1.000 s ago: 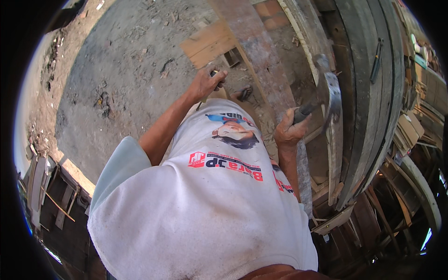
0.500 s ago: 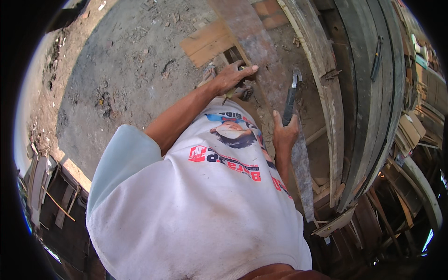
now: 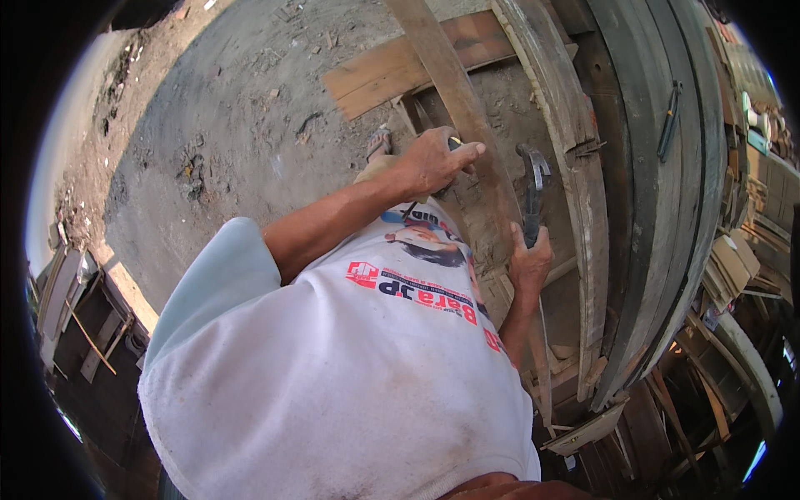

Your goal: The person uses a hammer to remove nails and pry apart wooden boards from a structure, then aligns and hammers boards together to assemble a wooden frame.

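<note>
My right hand is closed around the handle of a claw hammer, its metal head pointing away from me. A long wooden plank runs lengthwise between my hands, its narrow side facing up. My left hand is at the plank's left side, its thumb reaching toward the wood. The fingers curl round a small dark object with a yellow mark, mostly hidden in the grip. Whether the right hand also touches the plank, I cannot tell.
A flat board lies on the grey ground beyond my left hand. Long curved timbers rise along the right, with a dark slim tool resting on them. Stacked wood scraps stand farther right. My sandalled foot is beside the left hand.
The plank has turned from showing its broad face to showing its narrow side. Both hands have moved right, the left slightly nearer me, and the hammer has shifted with the right hand.
</note>
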The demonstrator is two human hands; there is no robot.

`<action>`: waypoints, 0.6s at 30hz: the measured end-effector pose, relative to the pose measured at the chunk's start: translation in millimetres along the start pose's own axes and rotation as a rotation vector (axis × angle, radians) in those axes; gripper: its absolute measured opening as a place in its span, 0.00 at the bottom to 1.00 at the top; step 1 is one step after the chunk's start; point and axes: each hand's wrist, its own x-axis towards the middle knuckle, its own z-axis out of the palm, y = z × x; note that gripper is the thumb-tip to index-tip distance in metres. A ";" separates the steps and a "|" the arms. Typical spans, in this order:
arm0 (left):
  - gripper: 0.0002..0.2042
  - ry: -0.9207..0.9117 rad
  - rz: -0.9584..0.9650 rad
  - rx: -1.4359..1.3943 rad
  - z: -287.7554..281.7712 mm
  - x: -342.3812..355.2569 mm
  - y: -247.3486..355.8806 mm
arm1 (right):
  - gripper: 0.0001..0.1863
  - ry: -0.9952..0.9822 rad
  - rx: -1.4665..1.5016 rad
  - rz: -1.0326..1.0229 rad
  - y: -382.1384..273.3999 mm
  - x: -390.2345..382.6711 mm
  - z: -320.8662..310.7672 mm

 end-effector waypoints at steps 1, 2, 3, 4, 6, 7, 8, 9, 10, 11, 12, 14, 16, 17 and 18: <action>0.34 -0.058 -0.019 -0.052 6.5 -8.0 17.6 | 0.21 0.000 0.042 0.016 1.4 9.2 -4.8; 0.35 -0.079 0.037 -0.054 20.3 -12.6 25.2 | 0.21 -0.004 0.081 0.034 4.5 17.9 -8.1; 0.35 -0.101 0.095 -0.060 36.1 -14.7 33.3 | 0.20 -0.008 0.115 0.052 8.2 26.1 -14.3; 0.36 -0.124 0.167 -0.062 44.8 -11.1 41.9 | 0.18 0.028 0.183 -0.001 20.7 35.7 -12.1; 0.37 -0.132 0.261 0.122 58.3 0.1 30.7 | 0.18 0.017 0.189 -0.052 29.7 38.9 -9.4; 0.38 -0.135 0.291 0.217 67.3 5.5 16.5 | 0.18 0.000 0.195 -0.070 25.6 34.1 -8.8; 0.37 -0.103 0.319 0.231 73.9 12.3 3.2 | 0.17 -0.006 0.158 -0.047 19.1 30.5 -11.5; 0.36 -0.099 0.310 0.182 75.0 12.9 1.8 | 0.17 0.011 0.180 -0.026 19.0 29.7 -9.8; 0.34 -0.094 0.300 0.133 76.6 15.0 2.0 | 0.17 0.029 0.202 -0.004 18.4 31.1 -5.8; 0.33 -0.090 0.290 0.085 78.6 16.9 1.2 | 0.17 0.047 0.224 0.019 19.6 30.1 -2.4; 0.32 -0.075 0.299 0.083 79.2 22.0 1.1 | 0.18 0.056 0.224 -0.008 23.1 33.8 -2.1; 0.31 -0.047 0.316 0.080 80.1 30.7 -2.7 | 0.19 0.075 0.226 -0.060 33.5 41.8 -1.3; 0.30 -0.047 0.327 0.091 81.1 36.1 -5.6 | 0.20 0.043 0.208 -0.033 34.9 39.2 -2.7; 0.29 -0.047 0.333 0.096 81.9 38.6 -7.0 | 0.21 0.027 0.199 -0.019 35.5 38.2 -3.5; 0.29 -0.063 0.328 0.089 81.1 38.9 -8.1 | 0.21 0.024 0.215 -0.009 36.5 38.0 -3.1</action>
